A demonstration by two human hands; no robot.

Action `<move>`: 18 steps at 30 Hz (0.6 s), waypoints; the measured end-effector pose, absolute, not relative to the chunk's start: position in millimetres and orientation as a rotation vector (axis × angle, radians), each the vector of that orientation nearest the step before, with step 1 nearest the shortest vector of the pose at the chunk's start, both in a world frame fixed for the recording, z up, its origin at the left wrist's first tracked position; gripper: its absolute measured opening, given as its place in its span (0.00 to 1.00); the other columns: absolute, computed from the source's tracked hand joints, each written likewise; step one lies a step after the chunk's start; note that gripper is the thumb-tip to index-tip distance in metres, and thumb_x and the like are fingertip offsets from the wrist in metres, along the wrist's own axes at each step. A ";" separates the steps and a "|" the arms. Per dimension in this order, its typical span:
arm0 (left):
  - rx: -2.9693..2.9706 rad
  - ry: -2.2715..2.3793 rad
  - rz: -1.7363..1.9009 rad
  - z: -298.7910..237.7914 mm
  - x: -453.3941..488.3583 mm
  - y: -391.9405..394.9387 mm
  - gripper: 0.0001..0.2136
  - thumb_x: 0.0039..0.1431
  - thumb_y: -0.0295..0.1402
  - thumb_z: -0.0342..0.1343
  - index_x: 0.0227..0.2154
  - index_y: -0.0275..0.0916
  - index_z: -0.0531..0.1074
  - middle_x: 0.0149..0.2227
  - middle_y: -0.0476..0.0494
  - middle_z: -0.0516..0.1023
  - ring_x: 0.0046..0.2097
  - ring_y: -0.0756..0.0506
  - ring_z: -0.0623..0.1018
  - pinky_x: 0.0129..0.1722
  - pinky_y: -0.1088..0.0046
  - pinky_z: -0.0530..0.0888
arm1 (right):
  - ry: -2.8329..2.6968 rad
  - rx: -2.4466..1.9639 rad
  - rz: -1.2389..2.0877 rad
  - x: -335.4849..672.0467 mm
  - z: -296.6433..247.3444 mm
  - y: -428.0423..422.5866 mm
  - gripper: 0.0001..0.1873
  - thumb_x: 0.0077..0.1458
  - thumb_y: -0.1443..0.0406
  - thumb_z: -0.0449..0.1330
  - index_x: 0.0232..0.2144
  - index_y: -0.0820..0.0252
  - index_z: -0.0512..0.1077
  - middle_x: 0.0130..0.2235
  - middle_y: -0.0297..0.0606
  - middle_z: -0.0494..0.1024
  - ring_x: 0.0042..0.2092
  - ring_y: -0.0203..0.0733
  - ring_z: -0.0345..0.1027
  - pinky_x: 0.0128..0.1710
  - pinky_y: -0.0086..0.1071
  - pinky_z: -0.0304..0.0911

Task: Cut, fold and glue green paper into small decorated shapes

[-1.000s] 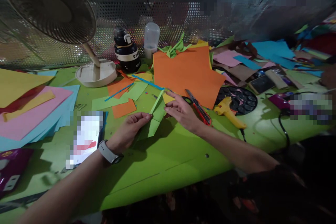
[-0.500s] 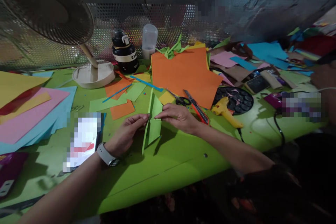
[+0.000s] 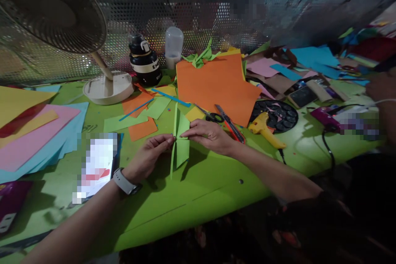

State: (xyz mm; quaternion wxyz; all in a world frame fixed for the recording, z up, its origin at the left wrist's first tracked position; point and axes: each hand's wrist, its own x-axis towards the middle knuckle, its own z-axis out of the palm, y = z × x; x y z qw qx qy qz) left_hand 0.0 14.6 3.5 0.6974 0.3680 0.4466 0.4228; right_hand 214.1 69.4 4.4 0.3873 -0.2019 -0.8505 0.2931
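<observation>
A folded piece of light green paper (image 3: 182, 152) is held upright above the green table (image 3: 198, 210), its long edge toward me. My left hand (image 3: 147, 156), with a watch on the wrist, pinches the paper's left edge near mid-length. From the other side, my right hand (image 3: 210, 135) pinches the same paper between thumb and fingers. Just beyond my right hand lie black-handled scissors (image 3: 213, 117) and a red utility knife (image 3: 232, 126). To its right rests a yellow glue gun (image 3: 266, 131), partly over a black round tray (image 3: 287, 116).
A large orange sheet (image 3: 213, 86) lies behind the hands. A lit phone (image 3: 99, 165) is left of my left wrist, near stacked coloured paper (image 3: 40, 132). A fan (image 3: 108, 86), a black bottle (image 3: 145, 64) and a clear container (image 3: 173, 45) stand at the back. Another person's arm (image 3: 383, 99) shows at far right.
The folded green paper has turned slightly, so its left flap now looks narrower and more edge-on. Both hands keep their pinch. The whole view has shifted a little.
</observation>
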 end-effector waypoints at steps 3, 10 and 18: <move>0.825 0.979 0.951 2.6 -0.1 14.7 0.10 0.52 0.35 0.64 0.37 0.38 0.77 0.31 0.47 0.80 0.31 0.50 0.78 0.34 0.75 0.75 | -2.158 -0.524 0.746 213.8 5.3 69.3 0.11 0.61 0.67 0.56 0.41 0.53 0.76 0.35 0.37 0.72 0.38 0.36 0.67 0.38 0.31 0.64; 0.853 1.025 1.043 -1.8 -2.1 16.7 0.14 0.45 0.31 0.68 0.38 0.40 0.77 0.33 0.48 0.80 0.33 0.51 0.77 0.32 0.80 0.73 | -2.194 -0.573 0.715 213.0 0.3 68.7 0.10 0.61 0.67 0.56 0.42 0.53 0.76 0.37 0.38 0.73 0.40 0.37 0.67 0.39 0.32 0.64; 0.855 1.037 1.037 -1.0 1.8 17.2 0.15 0.43 0.31 0.69 0.37 0.39 0.77 0.33 0.47 0.81 0.34 0.50 0.78 0.35 0.78 0.73 | -2.148 -0.624 0.796 212.7 2.3 68.4 0.08 0.59 0.66 0.58 0.40 0.54 0.76 0.37 0.37 0.73 0.41 0.37 0.67 0.41 0.33 0.64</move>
